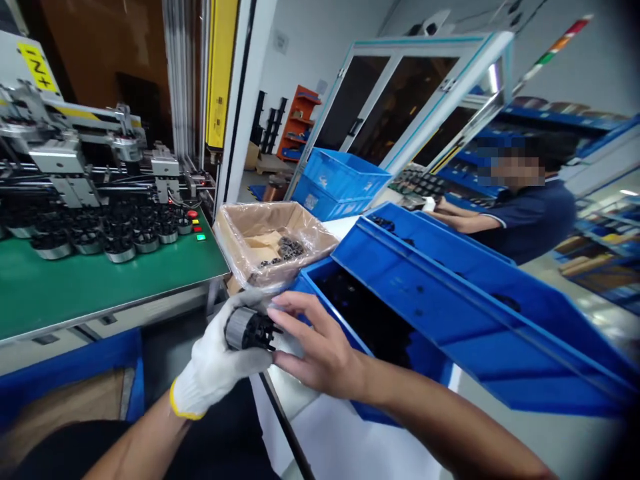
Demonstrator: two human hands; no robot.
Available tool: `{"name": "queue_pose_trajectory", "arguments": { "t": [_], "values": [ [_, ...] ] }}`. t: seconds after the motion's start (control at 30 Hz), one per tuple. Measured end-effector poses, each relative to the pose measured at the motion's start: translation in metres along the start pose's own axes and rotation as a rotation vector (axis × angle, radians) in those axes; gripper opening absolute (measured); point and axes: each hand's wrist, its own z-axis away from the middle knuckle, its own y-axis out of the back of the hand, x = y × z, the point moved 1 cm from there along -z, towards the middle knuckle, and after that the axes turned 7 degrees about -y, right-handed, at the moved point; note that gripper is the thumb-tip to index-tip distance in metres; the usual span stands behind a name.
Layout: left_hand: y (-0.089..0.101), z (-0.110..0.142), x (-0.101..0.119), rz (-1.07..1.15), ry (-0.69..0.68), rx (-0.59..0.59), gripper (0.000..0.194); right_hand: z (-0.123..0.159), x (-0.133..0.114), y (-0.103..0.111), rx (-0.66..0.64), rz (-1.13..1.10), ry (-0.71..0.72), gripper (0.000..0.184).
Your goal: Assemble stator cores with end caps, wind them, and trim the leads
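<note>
Two hands meet at one ridged metal cylinder (pixel 239 329) with black prongs (pixel 262 331), just left of the frame's lower centre. The gloved left hand (pixel 213 357) has its fingers wrapped around the metal body, prongs pointing right; the bare right hand (pixel 325 350) bends its fingers toward that end, thumb and forefinger spread across it. Whether those fingertips press on the prongs, I cannot tell. The step in hand looks like two-handed handling of the piece; the next move would call for a steady left hold and light, even fingers near the prongs.

Outward from there, the left palm seems turned inward, its forearm slanting up from lower left, while the right forearm reaches in from lower right with the back of the hand showing. Beyond them are a plastic-lined box (pixel 239 250) near centre, a blue bin (pixel 430 293) at right, and similar parts (pixel 120 245) on the green tabletop (pixel 165 287) at left.
</note>
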Motion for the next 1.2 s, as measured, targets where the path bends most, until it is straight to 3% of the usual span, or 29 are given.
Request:
{"name": "queue_pose_trajectory", "arguments": {
  "t": [0.27, 0.47, 0.6, 0.73, 0.93, 1.1, 1.2],
  "values": [
    [-0.004, -0.001, 0.003, -0.138, 0.031, -0.006, 0.089, 0.003, 0.0, -0.004, 0.025, -0.031, 0.064, 0.054],
    [-0.004, 0.003, 0.011, -0.33, 0.086, -0.021, 0.083, 0.004, -0.01, -0.004, 0.038, -0.051, -0.025, 0.058],
    [-0.003, 0.004, 0.012, -0.387, 0.095, -0.031, 0.08, 0.004, -0.016, -0.005, 0.066, 0.034, 0.008, 0.054],
    [-0.004, 0.005, 0.012, -0.369, 0.088, -0.046, 0.075, 0.004, -0.017, -0.006, 0.08, 0.018, -0.044, 0.052],
    [0.001, 0.01, 0.005, -0.42, 0.075, -0.036, 0.078, 0.005, -0.016, -0.008, 0.066, 0.031, 0.046, 0.057],
    [0.003, 0.005, -0.002, -0.092, 0.102, -0.033, 0.066, 0.003, -0.011, -0.008, 0.049, 0.008, 0.0, 0.057],
    [-0.005, -0.006, 0.003, -0.146, 0.012, 0.019, 0.062, 0.001, -0.007, -0.007, 0.107, 0.088, 0.061, 0.058]
  ]
}}
